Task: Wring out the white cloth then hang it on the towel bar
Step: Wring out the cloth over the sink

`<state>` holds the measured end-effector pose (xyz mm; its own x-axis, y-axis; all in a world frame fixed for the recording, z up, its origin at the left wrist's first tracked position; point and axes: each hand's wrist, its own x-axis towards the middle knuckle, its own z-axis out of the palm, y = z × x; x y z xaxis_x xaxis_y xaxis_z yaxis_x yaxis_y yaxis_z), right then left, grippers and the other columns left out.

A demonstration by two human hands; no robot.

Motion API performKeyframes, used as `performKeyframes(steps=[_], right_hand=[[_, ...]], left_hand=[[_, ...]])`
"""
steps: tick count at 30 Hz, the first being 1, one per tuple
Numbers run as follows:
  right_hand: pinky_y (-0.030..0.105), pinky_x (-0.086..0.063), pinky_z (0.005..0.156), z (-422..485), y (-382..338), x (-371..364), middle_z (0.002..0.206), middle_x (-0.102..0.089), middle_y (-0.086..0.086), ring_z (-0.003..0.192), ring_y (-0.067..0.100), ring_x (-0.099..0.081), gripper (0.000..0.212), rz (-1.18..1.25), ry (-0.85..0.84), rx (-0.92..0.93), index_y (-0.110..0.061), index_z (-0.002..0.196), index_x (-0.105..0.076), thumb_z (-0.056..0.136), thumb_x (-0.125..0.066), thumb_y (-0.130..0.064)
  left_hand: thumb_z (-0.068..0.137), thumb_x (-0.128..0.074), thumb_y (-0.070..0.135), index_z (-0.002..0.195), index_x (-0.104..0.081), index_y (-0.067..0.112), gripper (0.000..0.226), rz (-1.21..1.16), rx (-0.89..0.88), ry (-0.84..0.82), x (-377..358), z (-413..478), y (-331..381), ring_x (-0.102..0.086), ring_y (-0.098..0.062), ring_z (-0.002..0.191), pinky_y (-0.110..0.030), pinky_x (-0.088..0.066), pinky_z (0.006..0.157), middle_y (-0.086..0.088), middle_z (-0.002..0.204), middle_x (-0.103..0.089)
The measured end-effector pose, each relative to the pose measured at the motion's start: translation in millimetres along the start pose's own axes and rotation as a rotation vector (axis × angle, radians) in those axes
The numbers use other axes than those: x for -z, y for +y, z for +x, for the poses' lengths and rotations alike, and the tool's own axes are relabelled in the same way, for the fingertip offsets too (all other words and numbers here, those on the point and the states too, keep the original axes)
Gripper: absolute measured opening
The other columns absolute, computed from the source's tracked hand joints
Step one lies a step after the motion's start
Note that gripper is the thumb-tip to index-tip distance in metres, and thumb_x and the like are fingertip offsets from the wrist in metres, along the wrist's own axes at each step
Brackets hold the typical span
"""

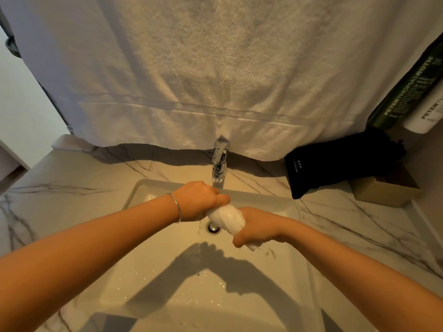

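Observation:
The white cloth (227,218) is twisted into a tight, wet roll above the white sink (167,255). My left hand (199,200) grips its far end, and my right hand (257,227) grips its near end, both fists closed around it. A thin stream of water falls from the cloth into the basin, close to the drain (213,228). The towel bar is out of sight; only a large white towel (215,68) hangs across the wall above the sink.
A chrome tap (219,164) stands behind the basin, right beyond my left hand. On the marble counter (72,188) to the right lie a black pouch (335,164) and a brown box (383,192). Two tubes (407,92) stand at the far right.

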<state>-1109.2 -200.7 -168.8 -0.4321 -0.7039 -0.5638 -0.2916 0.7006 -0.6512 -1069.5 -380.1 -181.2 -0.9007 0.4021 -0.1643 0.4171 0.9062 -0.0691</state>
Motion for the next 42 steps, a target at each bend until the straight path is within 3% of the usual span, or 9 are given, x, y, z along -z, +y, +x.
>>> performKeyframes(steps=[5, 9, 12, 22, 25, 28, 31, 37, 42], right_hand=[[0.028, -0.043, 0.053, 6.9, 1.6, -2.0, 0.089, -0.061, 0.006, 0.072, 0.023, -0.056, 0.041, -0.380, 0.245, 0.043, -0.015, 0.109, -0.052, 0.070, -0.064, -0.018], [0.032, -0.039, 0.060, 9.1, 6.1, -1.0, 0.102, -0.065, 0.009, 0.087, 0.030, -0.060, 0.036, -0.559, 0.372, 0.125, -0.018, 0.108, -0.050, 0.075, -0.061, -0.023], [0.033, -0.033, 0.056, 10.2, 8.8, 1.3, 0.100, -0.065, 0.011, 0.084, 0.032, -0.060, 0.036, -0.689, 0.473, 0.218, -0.016, 0.108, -0.044, 0.077, -0.061, -0.025], [0.032, -0.030, 0.054, 14.2, 14.7, 0.4, 0.091, -0.067, 0.015, 0.075, 0.037, -0.060, 0.039, -0.860, 0.589, 0.412, -0.012, 0.104, -0.044, 0.075, -0.065, -0.025], [0.032, -0.034, 0.056, 17.2, 16.8, 0.6, 0.096, -0.066, 0.012, 0.080, 0.035, -0.061, 0.038, -0.888, 0.563, 0.366, -0.014, 0.107, -0.041, 0.078, -0.062, -0.027], [0.035, -0.040, 0.058, 17.9, 19.2, 3.5, 0.103, -0.065, 0.010, 0.087, 0.033, -0.060, 0.044, -0.901, 0.547, 0.262, -0.016, 0.110, -0.038, 0.078, -0.064, -0.032], [0.034, -0.042, 0.060, 14.2, 17.7, 6.5, 0.093, -0.061, 0.004, 0.081, 0.026, -0.058, 0.068, -0.772, 0.412, 0.114, -0.016, 0.107, -0.036, 0.064, -0.074, -0.053], [0.025, -0.044, 0.058, -5.1, 11.0, 30.4, 0.075, -0.057, -0.004, 0.065, 0.011, -0.055, 0.058, 0.129, 0.046, 0.000, -0.020, 0.081, -0.053, 0.059, -0.059, -0.073], [0.043, -0.054, 0.081, -8.9, 29.7, 33.1, 0.096, -0.068, 0.010, 0.086, 0.025, -0.066, 0.062, 0.718, -0.241, -0.154, -0.017, 0.105, -0.060, 0.062, -0.060, -0.062]], left_hand=[[0.076, -0.069, 0.024, 0.109, -0.058, 0.014, 0.036, -0.436, 0.123, -0.098, 2.7, 3.6, 4.4, -0.063, -0.026, 0.100, -0.037, -0.053, 0.084, -0.012, 0.107, -0.068], [0.075, -0.071, 0.020, 0.101, -0.060, 0.007, 0.031, -0.795, 0.221, -0.196, 5.3, 3.0, 11.0, -0.061, -0.014, 0.053, -0.016, -0.050, 0.046, -0.007, 0.073, -0.067], [0.076, -0.070, 0.015, 0.093, -0.062, 0.004, 0.022, -0.976, 0.251, -0.197, 4.7, 2.1, 13.5, -0.050, -0.008, 0.038, -0.018, -0.044, 0.039, 0.004, 0.051, -0.058], [0.080, -0.060, 0.010, 0.078, -0.052, 0.015, 0.009, -1.744, 0.263, -0.480, -12.2, -6.2, 20.4, -0.034, -0.004, 0.031, -0.012, -0.027, 0.033, 0.007, 0.041, -0.042], [0.079, -0.063, 0.012, 0.080, -0.054, 0.014, 0.010, -1.617, 0.303, -0.443, -16.4, -2.8, 22.7, -0.037, -0.005, 0.032, -0.014, -0.031, 0.034, 0.006, 0.043, -0.046], [0.077, -0.066, 0.015, 0.083, -0.058, 0.013, 0.010, -1.138, 0.335, -0.185, -17.8, 7.0, 24.7, -0.050, -0.005, 0.037, -0.018, -0.043, 0.038, -0.003, 0.058, -0.059], [0.076, -0.063, 0.014, 0.094, -0.060, 0.007, 0.019, -0.669, 0.230, -0.009, -19.0, 15.7, 22.9, -0.065, -0.020, 0.068, -0.032, -0.056, 0.062, -0.015, 0.083, -0.069], [0.071, -0.063, 0.014, 0.100, -0.056, 0.016, 0.029, -0.384, 0.058, 0.202, -12.3, 11.1, 15.1, -0.062, -0.027, 0.083, -0.039, -0.055, 0.070, -0.009, 0.092, -0.068], [0.063, -0.073, 0.005, 0.092, -0.061, 0.005, 0.032, -0.328, -0.110, 0.617, 2.4, 9.9, 21.1, -0.064, -0.031, 0.079, -0.039, -0.058, 0.062, -0.016, 0.084, -0.067]])
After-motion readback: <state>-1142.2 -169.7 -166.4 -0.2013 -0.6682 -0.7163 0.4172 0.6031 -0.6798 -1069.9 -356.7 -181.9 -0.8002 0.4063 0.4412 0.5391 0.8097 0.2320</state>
